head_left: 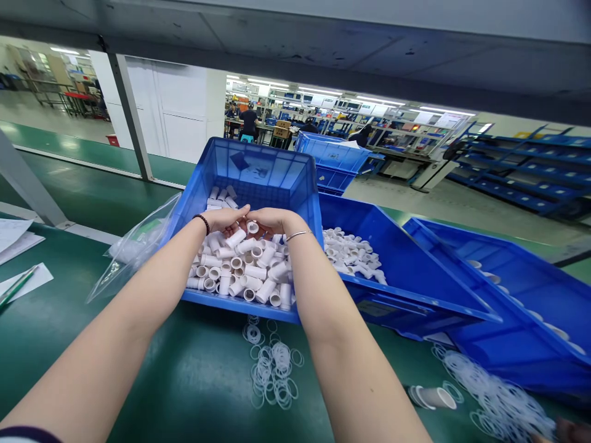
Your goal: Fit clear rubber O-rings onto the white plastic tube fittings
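Both hands reach into a blue plastic bin [258, 301] that holds many short white plastic pipe fittings [253, 272]. My left hand [226, 218] comes in from the left and my right hand [270, 220] from the right, their thumbs meeting in the middle. Together they are cupped around a few fittings, with one fitting [252, 227] showing between them. The fingers curl under and are partly hidden among the pieces. Thin clear rings [276, 369] lie in a loose pile on the green table in front of the bin.
A second blue bin [415, 301] with smaller white fittings and a third blue bin [521, 264] stand to the right. More rings [498, 394] and a white tube [434, 397] lie nearby. A clear plastic bag [133, 246] is at left. A shelf [295, 43] hangs overhead.
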`<state>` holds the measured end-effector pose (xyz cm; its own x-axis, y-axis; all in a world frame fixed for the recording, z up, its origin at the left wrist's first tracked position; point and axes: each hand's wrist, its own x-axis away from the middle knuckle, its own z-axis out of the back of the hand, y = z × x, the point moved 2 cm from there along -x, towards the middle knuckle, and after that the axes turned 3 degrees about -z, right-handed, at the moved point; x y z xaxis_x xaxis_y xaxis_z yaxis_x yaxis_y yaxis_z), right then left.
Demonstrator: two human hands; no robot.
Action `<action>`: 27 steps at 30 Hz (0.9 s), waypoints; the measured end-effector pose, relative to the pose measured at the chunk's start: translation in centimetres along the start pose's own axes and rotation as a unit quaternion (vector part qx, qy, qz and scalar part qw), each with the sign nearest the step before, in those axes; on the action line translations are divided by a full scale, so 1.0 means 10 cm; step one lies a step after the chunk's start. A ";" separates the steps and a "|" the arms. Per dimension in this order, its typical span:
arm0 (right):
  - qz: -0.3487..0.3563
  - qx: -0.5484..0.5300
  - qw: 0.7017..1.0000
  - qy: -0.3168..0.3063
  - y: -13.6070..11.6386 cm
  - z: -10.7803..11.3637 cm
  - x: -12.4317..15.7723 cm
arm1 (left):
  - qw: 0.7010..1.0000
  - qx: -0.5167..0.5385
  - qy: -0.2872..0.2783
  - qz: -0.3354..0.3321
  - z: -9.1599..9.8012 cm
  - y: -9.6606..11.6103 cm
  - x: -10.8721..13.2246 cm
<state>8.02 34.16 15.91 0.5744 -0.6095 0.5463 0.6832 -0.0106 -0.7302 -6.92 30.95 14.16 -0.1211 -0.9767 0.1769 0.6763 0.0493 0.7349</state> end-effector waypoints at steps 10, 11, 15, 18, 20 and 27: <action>0.026 -0.019 0.998 -0.057 0.06 0.14 0.08 | 0.994 0.070 0.016 -0.082 0.14 0.02 -0.12; 0.033 -0.008 0.999 -0.030 0.07 0.16 0.04 | 0.996 0.027 0.048 -0.071 0.15 0.00 -0.15; 0.019 0.091 0.983 0.158 0.11 0.26 -0.12 | 0.991 -0.092 0.090 -0.031 0.14 -0.09 -0.24; -0.011 0.133 0.958 0.252 0.15 0.33 -0.23 | 0.984 -0.146 0.105 -0.011 0.15 -0.14 -0.29; -0.033 0.144 0.948 0.284 0.20 0.38 -0.30 | 0.979 -0.171 0.114 0.008 0.16 -0.19 -0.33; -0.142 0.165 0.902 0.372 0.41 0.45 -0.50 | 0.972 -0.193 0.123 0.059 0.15 -0.48 -0.43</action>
<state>9.92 40.71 12.02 -0.0228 -0.9843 0.1752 0.9230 -0.0881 -0.3747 -10.67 35.22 10.86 0.1196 -0.9917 0.0480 0.9030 0.1288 0.4100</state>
